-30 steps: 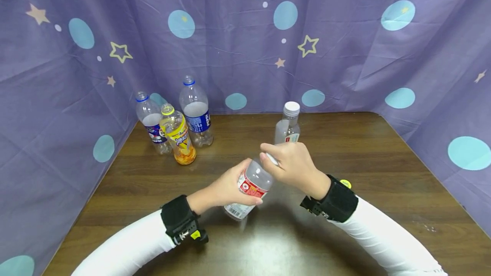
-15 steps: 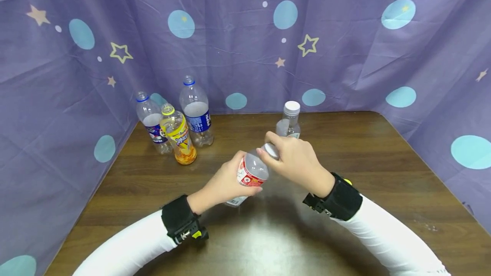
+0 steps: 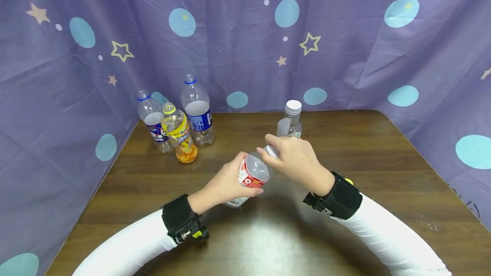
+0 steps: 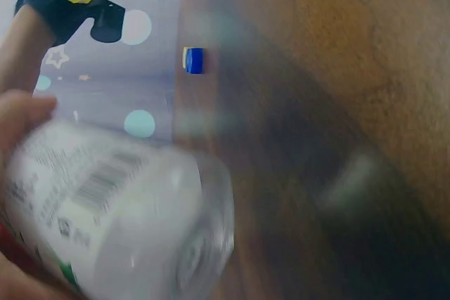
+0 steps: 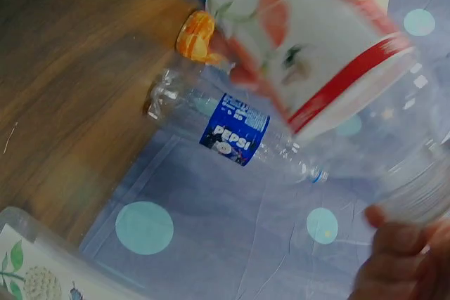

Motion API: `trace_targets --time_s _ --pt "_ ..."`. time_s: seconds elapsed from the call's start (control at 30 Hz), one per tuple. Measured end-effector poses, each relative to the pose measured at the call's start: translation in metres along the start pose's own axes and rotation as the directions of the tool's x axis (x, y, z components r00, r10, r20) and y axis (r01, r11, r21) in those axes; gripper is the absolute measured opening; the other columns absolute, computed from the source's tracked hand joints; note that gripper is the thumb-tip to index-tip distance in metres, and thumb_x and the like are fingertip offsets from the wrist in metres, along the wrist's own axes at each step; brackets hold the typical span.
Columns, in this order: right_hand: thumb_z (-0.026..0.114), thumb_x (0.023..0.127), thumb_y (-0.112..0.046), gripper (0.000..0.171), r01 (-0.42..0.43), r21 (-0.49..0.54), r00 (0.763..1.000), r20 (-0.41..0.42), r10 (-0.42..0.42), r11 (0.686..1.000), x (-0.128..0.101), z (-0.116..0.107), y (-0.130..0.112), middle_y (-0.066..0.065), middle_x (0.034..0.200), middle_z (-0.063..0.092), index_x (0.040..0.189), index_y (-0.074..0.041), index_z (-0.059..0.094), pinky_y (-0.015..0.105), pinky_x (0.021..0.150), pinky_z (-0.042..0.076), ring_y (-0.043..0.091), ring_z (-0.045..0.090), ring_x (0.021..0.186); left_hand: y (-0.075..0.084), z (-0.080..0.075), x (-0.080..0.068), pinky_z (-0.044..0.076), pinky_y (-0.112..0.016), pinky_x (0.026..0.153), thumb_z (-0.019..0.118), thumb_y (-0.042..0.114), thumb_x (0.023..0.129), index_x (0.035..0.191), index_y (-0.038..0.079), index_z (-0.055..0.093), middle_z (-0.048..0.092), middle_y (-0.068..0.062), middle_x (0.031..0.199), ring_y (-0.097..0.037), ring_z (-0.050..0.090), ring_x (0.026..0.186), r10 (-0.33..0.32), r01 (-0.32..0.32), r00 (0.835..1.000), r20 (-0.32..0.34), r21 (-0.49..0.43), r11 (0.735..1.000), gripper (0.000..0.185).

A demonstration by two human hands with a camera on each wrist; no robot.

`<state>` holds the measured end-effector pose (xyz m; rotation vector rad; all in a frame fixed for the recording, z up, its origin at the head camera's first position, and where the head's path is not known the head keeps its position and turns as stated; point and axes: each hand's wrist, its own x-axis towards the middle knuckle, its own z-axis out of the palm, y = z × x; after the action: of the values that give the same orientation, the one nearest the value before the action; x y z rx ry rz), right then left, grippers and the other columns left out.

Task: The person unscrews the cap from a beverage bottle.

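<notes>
Gripped by left hand (image 3: 226,184), clear plastic bottle (image 3: 251,173); right hand (image 3: 295,161) pinches its white cap (image 3: 271,151).

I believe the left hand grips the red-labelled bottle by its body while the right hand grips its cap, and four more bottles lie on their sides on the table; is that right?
Not quite: the four other bottles stand upright, as the head view shows: three at the back left and one white-capped bottle behind the hands. The left hand does grip the red-labelled bottle by its body, and the right hand grips its cap.

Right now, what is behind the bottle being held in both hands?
Behind the held bottle stands a white-capped bottle on the table; the right hand covers its lower part.
</notes>
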<state>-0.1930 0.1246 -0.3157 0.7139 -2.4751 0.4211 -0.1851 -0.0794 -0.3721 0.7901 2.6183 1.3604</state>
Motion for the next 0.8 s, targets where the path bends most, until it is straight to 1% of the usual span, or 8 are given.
trace_targets --time_s 0.1,0.17,0.27,0.33,0.43,0.57,0.67,0.8 --pt "0.058 0.086 -0.043 0.029 0.128 0.057 0.991 -0.050 -0.125 0.990 -0.0015 -0.0012 0.0030 -0.007 0.059 0.047 0.078 -0.017 0.049 0.028 0.043 0.035 0.011 0.044 0.052 -0.0012 -0.0009 -0.0016 0.053 -0.027 0.080 0.088 0.029 0.066 0.121 0.018 0.046 0.065 0.006 0.103 -0.008 0.064 0.088 0.024 -0.019 0.998 0.067 -0.072 0.997 0.069" --pt "0.059 0.086 -0.043 0.029 0.194 0.075 0.979 -0.082 -0.187 0.978 -0.0019 -0.0019 0.0047 -0.007 0.062 0.049 0.079 -0.017 0.049 0.027 0.044 0.035 0.009 0.045 0.054 -0.0009 -0.0015 -0.0022 0.052 -0.028 0.081 0.088 0.027 0.066 0.121 0.019 0.046 0.065 0.006 0.104 -0.008 0.063 0.089 0.045 -0.037 0.995 0.087 -0.095 0.995 0.069" --pt "0.058 0.086 -0.045 0.030 0.220 0.072 0.971 -0.110 -0.211 0.973 -0.0020 -0.0027 0.0058 -0.007 0.064 0.052 0.080 -0.016 0.050 0.027 0.044 0.036 0.008 0.046 0.055 0.0004 -0.0025 -0.0023 0.053 -0.028 0.081 0.088 0.026 0.066 0.120 0.018 0.047 0.065 0.005 0.104 -0.009 0.063 0.090 0.065 -0.057 0.994 0.083 -0.104 0.993 0.068" --pt "0.058 0.086 -0.048 0.033 0.182 0.062 0.979 -0.109 -0.174 0.981 -0.0023 -0.0036 0.0049 -0.007 0.062 0.051 0.080 -0.016 0.051 0.028 0.043 0.037 0.009 0.046 0.053 0.0009 -0.0030 -0.0018 0.053 -0.028 0.080 0.088 0.026 0.067 0.120 0.018 0.047 0.065 0.005 0.104 -0.009 0.063 0.089 0.056 -0.049 0.996 0.068 -0.094 0.994 0.068" --pt "0.057 0.087 -0.052 0.036 0.060 0.045 0.996 -0.071 -0.057 0.997 -0.0024 -0.0047 0.0024 -0.007 0.057 0.046 0.078 -0.018 0.051 0.029 0.042 0.035 0.011 0.044 0.050 0.0017 -0.0037 -0.0011 0.052 -0.027 0.078 0.088 0.029 0.067 0.120 0.019 0.046 0.065 0.005 0.101 -0.008 0.063 0.087 0.021 -0.019 0.999 0.035 -0.058 0.998 0.068" --pt "0.053 0.090 -0.054 0.039 -0.087 -0.004 0.996 0.001 0.087 0.996 -0.0018 -0.0047 -0.0004 -0.005 0.052 0.042 0.073 -0.019 0.049 0.030 0.040 0.032 0.015 0.044 0.046 0.0036 -0.0046 -0.0008 0.052 -0.027 0.075 0.087 0.032 0.066 0.120 0.018 0.046 0.065 0.004 0.099 -0.008 0.062 0.084 -0.012 0.012 1.000 -0.005 0.001 1.000 0.070" --pt "0.052 0.091 -0.052 0.039 -0.119 -0.020 0.992 0.033 0.120 0.993 -0.0009 -0.0041 -0.0009 -0.004 0.051 0.042 0.071 -0.019 0.048 0.032 0.040 0.032 0.017 0.045 0.045 0.0049 -0.0052 -0.0009 0.052 -0.027 0.075 0.087 0.033 0.066 0.121 0.017 0.046 0.064 0.004 0.098 -0.009 0.062 0.084 -0.025 0.026 1.000 -0.014 0.030 0.999 0.070" --pt "0.055 0.090 -0.046 0.032 -0.070 0.001 0.997 0.043 0.070 0.998 -0.0002 -0.0045 0.0007 -0.005 0.053 0.043 0.075 -0.019 0.050 0.033 0.041 0.034 0.016 0.045 0.047 0.0045 -0.0059 -0.0012 0.052 -0.026 0.075 0.087 0.033 0.065 0.120 0.017 0.046 0.064 0.004 0.098 -0.008 0.062 0.084 -0.018 0.019 1.000 -0.023 0.055 0.998 0.070"
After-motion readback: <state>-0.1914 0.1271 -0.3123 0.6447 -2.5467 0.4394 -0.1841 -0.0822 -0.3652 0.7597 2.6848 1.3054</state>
